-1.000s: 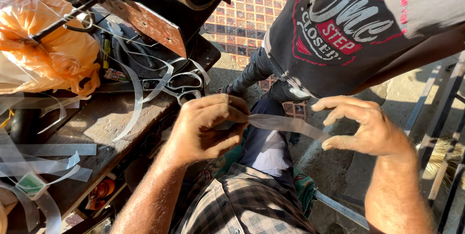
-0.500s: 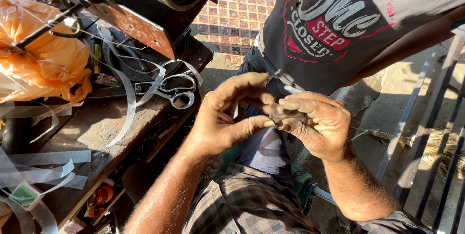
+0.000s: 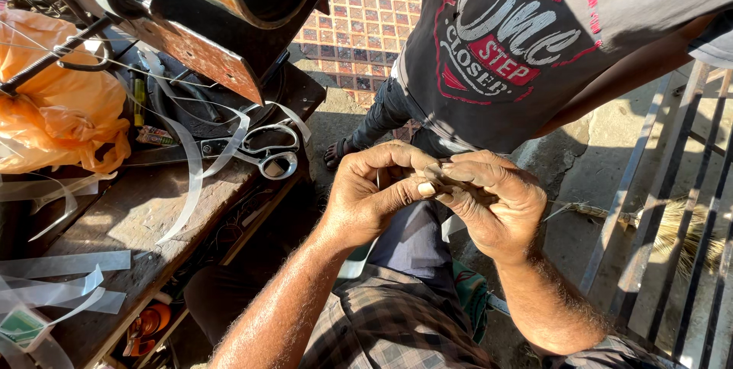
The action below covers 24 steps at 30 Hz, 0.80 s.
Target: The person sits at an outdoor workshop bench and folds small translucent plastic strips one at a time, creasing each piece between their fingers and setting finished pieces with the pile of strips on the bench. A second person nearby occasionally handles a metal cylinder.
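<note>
Beside the wooden table (image 3: pixel 145 208) bearing scissors (image 3: pixel 263 151), left hand (image 3: pixel 374 193) and right hand (image 3: pixel 489 201) together pinch a small strip piece (image 3: pixel 432 176)

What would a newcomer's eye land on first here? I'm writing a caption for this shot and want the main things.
First, the left hand and right hand pressed together at centre, fingertips pinching something small and mostly hidden. Behind them stands another person in a dark printed shirt. At left, a worn wooden bench carries scissors, pale strips and an orange plastic bag.
</note>
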Each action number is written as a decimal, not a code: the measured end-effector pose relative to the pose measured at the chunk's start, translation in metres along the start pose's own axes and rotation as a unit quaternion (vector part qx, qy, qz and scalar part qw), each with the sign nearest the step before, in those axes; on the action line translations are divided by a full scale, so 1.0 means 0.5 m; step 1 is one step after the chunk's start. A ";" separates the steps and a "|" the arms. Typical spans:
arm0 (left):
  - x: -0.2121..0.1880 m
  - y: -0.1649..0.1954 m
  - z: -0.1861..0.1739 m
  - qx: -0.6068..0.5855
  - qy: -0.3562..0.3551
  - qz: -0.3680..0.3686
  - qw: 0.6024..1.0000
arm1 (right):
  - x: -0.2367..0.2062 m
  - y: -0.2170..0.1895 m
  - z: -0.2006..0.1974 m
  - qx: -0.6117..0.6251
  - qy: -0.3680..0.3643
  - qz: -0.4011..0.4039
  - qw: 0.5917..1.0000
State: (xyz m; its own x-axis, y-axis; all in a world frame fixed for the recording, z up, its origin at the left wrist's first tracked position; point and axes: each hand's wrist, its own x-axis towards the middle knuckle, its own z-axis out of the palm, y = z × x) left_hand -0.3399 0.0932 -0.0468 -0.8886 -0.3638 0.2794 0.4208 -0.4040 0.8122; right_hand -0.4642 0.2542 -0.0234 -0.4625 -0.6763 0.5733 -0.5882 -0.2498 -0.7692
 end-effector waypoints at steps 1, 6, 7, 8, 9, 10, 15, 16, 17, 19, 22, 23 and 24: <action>0.001 -0.003 0.002 0.003 0.002 0.002 1.000 | 0.001 -0.002 0.000 -0.020 -0.002 -0.008 1.000; 0.003 -0.011 0.007 -0.024 0.020 -0.004 1.000 | 0.007 -0.013 0.004 -0.067 0.005 -0.018 0.998; 0.004 -0.011 0.008 -0.015 0.023 -0.001 1.000 | 0.007 -0.014 0.004 -0.073 0.004 -0.023 0.997; 0.004 -0.011 0.008 -0.015 0.021 0.005 1.000 | 0.008 -0.015 0.005 -0.075 0.001 -0.026 0.997; 0.006 -0.010 0.009 -0.016 0.019 0.010 1.000 | 0.008 -0.015 0.005 -0.076 -0.002 -0.029 0.997; 0.006 -0.010 0.009 -0.016 0.018 0.015 1.000 | 0.008 -0.016 0.005 -0.078 -0.005 -0.031 0.996; 0.010 0.003 0.016 -0.049 0.023 -0.027 0.998 | 0.004 -0.009 0.006 0.028 0.006 0.032 0.999; 0.011 0.005 0.018 -0.058 0.026 -0.038 0.997 | 0.003 -0.007 0.007 0.061 0.008 0.041 0.997; 0.013 0.007 0.021 -0.084 0.031 -0.043 0.995 | 0.003 -0.004 0.007 0.095 0.007 0.064 0.993; 0.017 0.009 0.026 -0.135 0.042 -0.053 0.989 | 0.002 0.002 0.008 0.164 0.006 0.110 0.980; 0.026 0.009 0.029 -0.156 0.052 -0.074 0.984 | 0.002 0.012 0.010 0.202 0.029 0.144 0.968; 0.030 0.008 0.029 -0.168 0.052 -0.079 0.981 | 0.001 0.014 0.010 0.203 0.036 0.149 0.967; 0.034 0.007 0.029 -0.179 0.052 -0.085 0.979 | -0.001 0.017 0.011 0.205 0.044 0.154 0.966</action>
State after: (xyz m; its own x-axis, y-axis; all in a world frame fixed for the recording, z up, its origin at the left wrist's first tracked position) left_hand -0.3562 0.0977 -0.0317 -0.9355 -0.3425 0.0871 0.3226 -0.7272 0.6058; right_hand -0.4653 0.2487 -0.0314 -0.6394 -0.7050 0.3070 -0.1103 -0.3110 -0.9440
